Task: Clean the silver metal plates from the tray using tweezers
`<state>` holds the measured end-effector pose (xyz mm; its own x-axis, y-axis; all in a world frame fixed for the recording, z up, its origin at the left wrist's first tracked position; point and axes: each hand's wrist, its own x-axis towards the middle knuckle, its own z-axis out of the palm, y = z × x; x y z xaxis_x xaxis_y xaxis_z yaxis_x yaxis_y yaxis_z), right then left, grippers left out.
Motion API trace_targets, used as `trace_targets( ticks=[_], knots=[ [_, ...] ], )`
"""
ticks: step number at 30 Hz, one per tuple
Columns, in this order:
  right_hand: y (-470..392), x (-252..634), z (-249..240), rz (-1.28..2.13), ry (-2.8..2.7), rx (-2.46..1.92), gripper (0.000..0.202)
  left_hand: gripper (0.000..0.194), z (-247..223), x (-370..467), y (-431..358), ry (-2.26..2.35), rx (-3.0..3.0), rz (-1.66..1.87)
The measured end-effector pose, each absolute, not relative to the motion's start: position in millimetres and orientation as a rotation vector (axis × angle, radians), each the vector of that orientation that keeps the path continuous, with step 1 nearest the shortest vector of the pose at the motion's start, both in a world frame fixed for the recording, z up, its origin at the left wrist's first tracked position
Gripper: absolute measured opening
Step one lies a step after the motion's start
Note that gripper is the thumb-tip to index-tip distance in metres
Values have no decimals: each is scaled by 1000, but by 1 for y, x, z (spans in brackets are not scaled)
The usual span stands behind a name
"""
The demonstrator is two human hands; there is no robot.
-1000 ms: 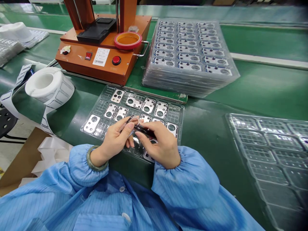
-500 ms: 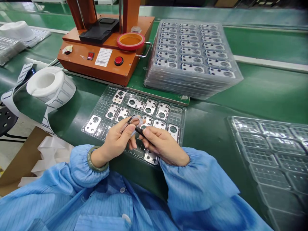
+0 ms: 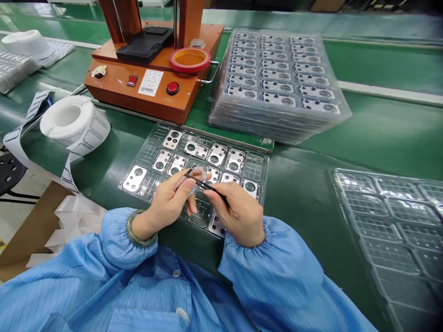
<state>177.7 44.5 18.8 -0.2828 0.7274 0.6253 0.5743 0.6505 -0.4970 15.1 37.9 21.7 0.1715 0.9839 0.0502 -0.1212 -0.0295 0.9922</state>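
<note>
Above a clear plastic tray (image 3: 255,167), my left hand (image 3: 166,203) is closed on a small plate (image 3: 191,174) with a rounded opening; fingers hide much of it. Black tweezers (image 3: 212,186) are gripped in my right hand (image 3: 244,213). Their tips point left and reach the upper edge of the small plate; whether they pinch anything there I cannot tell. Several silver metal plates (image 3: 134,179) with round holes lie in the tray's pockets beneath both hands.
An orange press (image 3: 138,106) stands behind the tray, with a roll of red tape (image 3: 189,60) on it. To its right rises a stack of filled trays (image 3: 277,117). A label roll (image 3: 74,121) sits left, another clear tray (image 3: 384,221) right.
My right hand has turned over and the tweezers now extend further left, onto the small plate. My left hand keeps its hold in nearly the same spot.
</note>
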Motion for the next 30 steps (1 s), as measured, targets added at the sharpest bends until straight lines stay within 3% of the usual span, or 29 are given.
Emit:
trace_targets(
  ticks=[6, 16, 20, 23, 25, 30],
  knots=[
    [45, 179, 11, 18, -1967, -950, 15, 39, 21, 16, 37, 965, 1236, 1179],
    [38, 172, 14, 96, -1953, -1027, 14, 41, 19, 16, 38, 956, 1256, 1200],
    [40, 173, 26, 505, -1858, -1177, 11, 38, 17, 16, 36, 990, 1263, 1215],
    [47, 178, 31, 1169, -1895, -1157, 47, 35, 17, 17, 36, 1004, 1275, 1234],
    [51, 181, 29, 1446, -1793, -1109, 51, 36, 17, 17, 36, 1010, 1274, 1233],
    [50, 179, 19, 1206, -1594, -1139, 35, 37, 21, 17, 37, 1004, 1273, 1222]
  ],
)
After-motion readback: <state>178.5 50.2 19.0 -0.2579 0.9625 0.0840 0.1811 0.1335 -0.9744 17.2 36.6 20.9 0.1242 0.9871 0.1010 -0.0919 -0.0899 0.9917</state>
